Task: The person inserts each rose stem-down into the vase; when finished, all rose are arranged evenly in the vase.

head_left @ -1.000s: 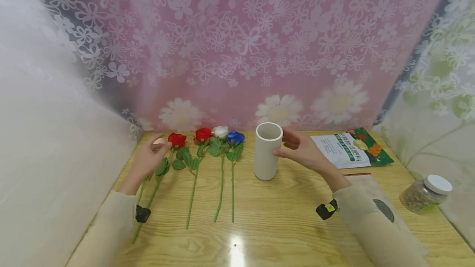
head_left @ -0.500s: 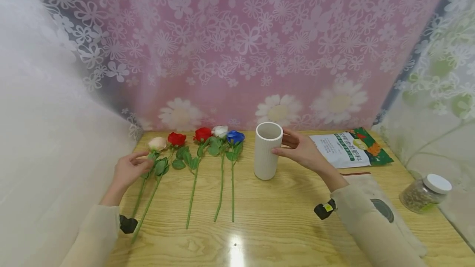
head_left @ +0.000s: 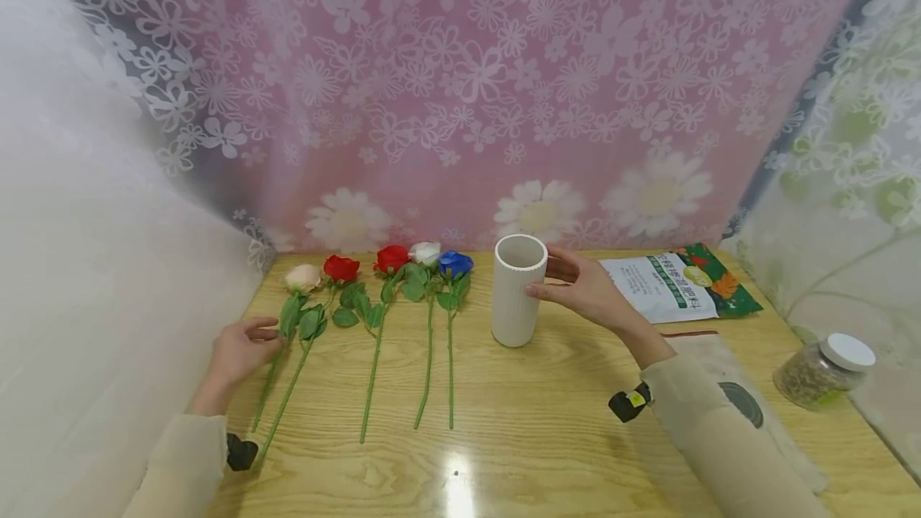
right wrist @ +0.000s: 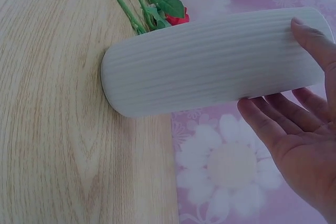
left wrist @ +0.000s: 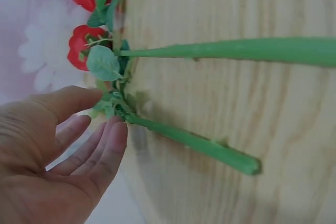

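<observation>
A white ribbed vase (head_left: 515, 306) stands upright on the table. My right hand (head_left: 586, 292) grips it near the top, thumb on the front and fingers on the far side; the right wrist view shows the vase (right wrist: 210, 66) between thumb and fingers. My left hand (head_left: 241, 354) is at the leaves of a cream rose (head_left: 303, 277), the leftmost flower. In the left wrist view, thumb and fingers are apart, fingertips right at the stem (left wrist: 194, 141). Beside it lie two red roses (head_left: 341, 268), a white rose (head_left: 425, 253) and a blue rose (head_left: 455, 263), stems toward me.
A green and white bag (head_left: 679, 284) lies at the back right. In front of it is a beige cloth (head_left: 727, 374), partly under my right sleeve. A jar with a white lid (head_left: 823, 370) stands at the right edge. A patterned curtain hangs behind the wooden table (head_left: 518, 438).
My left hand has moved from the flower heads down and toward me, along the cream rose to its leaves. The cream bloom has come into full view. My right hand stays at the vase.
</observation>
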Tool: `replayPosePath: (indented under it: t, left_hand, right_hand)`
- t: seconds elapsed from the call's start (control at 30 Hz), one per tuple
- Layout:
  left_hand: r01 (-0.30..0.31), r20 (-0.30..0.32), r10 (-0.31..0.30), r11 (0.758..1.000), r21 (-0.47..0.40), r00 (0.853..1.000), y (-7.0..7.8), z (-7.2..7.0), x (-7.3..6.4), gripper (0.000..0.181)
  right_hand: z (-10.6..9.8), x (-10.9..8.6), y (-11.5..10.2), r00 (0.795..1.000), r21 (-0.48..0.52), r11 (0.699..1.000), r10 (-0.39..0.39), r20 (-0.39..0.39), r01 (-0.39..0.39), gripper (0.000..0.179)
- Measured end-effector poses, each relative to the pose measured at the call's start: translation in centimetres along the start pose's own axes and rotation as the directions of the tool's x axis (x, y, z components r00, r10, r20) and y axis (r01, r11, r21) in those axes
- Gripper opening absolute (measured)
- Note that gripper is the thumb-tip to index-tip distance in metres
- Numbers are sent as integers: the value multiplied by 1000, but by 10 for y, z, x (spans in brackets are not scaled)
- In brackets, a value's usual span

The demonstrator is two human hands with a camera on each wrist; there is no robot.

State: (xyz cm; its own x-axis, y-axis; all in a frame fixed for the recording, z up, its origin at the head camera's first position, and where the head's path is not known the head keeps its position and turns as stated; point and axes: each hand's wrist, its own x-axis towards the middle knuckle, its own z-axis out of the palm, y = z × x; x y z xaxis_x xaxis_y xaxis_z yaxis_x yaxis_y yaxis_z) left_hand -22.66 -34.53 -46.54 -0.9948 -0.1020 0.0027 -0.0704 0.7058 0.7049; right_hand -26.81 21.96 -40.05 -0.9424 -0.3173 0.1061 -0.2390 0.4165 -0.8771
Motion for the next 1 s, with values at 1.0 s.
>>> replayPosePath:
  t: [1.0]
  left_hand:
    - [48, 73, -72, 956, 291, 995, -3, -8, 18, 33]
  right_hand:
    - [-1, -3, -6, 1000, -1, 1000, -11, 11, 11, 86]
